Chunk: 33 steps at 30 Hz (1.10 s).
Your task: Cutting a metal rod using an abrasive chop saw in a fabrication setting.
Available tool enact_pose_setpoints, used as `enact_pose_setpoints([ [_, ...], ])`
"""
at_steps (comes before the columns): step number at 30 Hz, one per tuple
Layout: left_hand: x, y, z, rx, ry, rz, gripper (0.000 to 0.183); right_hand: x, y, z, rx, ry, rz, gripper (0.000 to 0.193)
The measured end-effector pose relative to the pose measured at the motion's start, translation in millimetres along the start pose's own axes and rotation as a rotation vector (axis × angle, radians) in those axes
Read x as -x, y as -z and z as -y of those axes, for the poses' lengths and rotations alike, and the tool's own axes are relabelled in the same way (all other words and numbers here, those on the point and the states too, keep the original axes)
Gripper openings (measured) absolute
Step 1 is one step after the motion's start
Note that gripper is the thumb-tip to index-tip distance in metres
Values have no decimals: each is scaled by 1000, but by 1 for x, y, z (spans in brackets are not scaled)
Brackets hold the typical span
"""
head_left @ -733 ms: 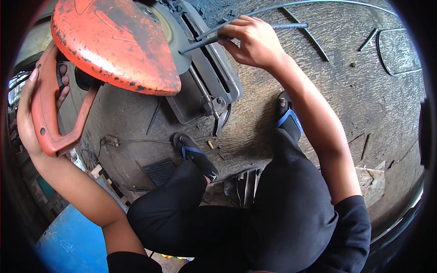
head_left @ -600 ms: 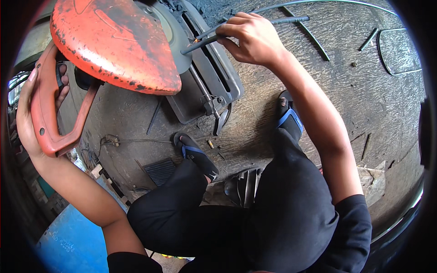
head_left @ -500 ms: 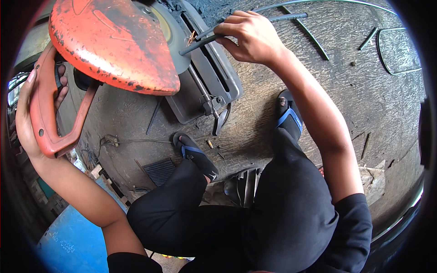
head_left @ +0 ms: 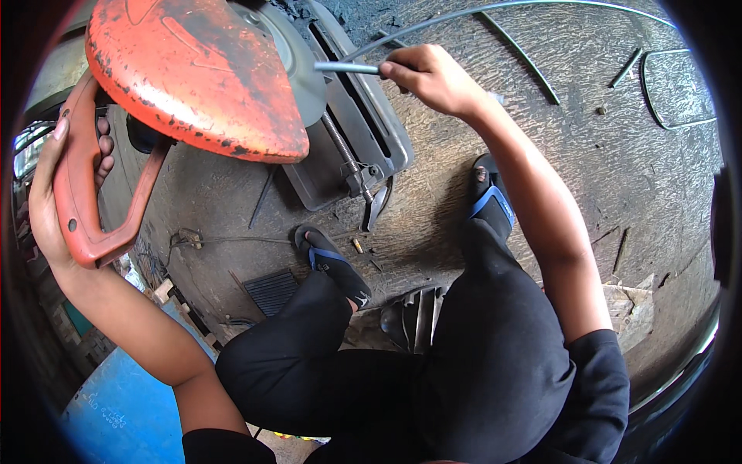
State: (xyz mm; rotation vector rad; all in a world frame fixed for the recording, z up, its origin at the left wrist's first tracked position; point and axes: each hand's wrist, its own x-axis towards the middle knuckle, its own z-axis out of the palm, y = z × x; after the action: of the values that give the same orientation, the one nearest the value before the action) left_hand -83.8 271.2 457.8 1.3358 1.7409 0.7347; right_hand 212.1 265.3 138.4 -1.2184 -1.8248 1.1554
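Note:
My left hand (head_left: pixel 48 178) is wrapped round the orange handle (head_left: pixel 75 205) of a cut-off saw, its fingertips inside the loop near the trigger. The saw's worn orange guard (head_left: pixel 197 85) covers much of a grey cutting disc (head_left: pixel 308 93). Between the fingers of my right hand (head_left: pixel 433 81) is a short grey metal rod (head_left: pixel 349 68). Its free end points left and overlaps the disc's edge in view; whether they touch I cannot tell. Under the disc lies the saw's dark metal base (head_left: pixel 367 116), with a threaded clamp screw (head_left: pixel 345 151).
A long curved rod (head_left: pixel 502 6) arcs from the saw to the upper right. Loose rods (head_left: pixel 519 58) and a bent wire frame (head_left: pixel 657 100) lie on the worn board. My sandalled feet (head_left: pixel 332 263) flank the near side. A blue surface (head_left: pixel 131 402) is at lower left.
Sparks at the disc's edge are gone. My right hand has shifted slightly right and down, and the rod now lies more level, looking lighter. The left hand and saw have barely moved.

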Motion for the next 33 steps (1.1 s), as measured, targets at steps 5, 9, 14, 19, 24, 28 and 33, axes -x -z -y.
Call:
enact_pose_setpoints([
  [5, 1, -3, 4, -5, -35, -2, 42, 18, -14, -8, -432, -309, 115, 37],
  [9, 0, -4, 4, 24, -73, -16, 43, 27, -22, 6, -571, -415, 216, 39],
  [14, 1, -12, 4, -22, -96, -116, 47, 32, -27, 18, -594, -403, 266, 41],
  [19, 3, -13, 4, -53, -116, -132, 49, 33, -36, 9, -516, -308, 237, 40],
  [24, 0, -14, 10, -6, -121, -159, 50, 34, -36, 5, -419, -276, 189, 40],
  [28, 1, -13, 4, -46, -115, -183, 50, 32, -39, 13, -352, -244, 127, 38],
  [33, 4, -18, 3, -16, -98, -149, 49, 36, -49, 11, -286, -201, 51, 37],
])
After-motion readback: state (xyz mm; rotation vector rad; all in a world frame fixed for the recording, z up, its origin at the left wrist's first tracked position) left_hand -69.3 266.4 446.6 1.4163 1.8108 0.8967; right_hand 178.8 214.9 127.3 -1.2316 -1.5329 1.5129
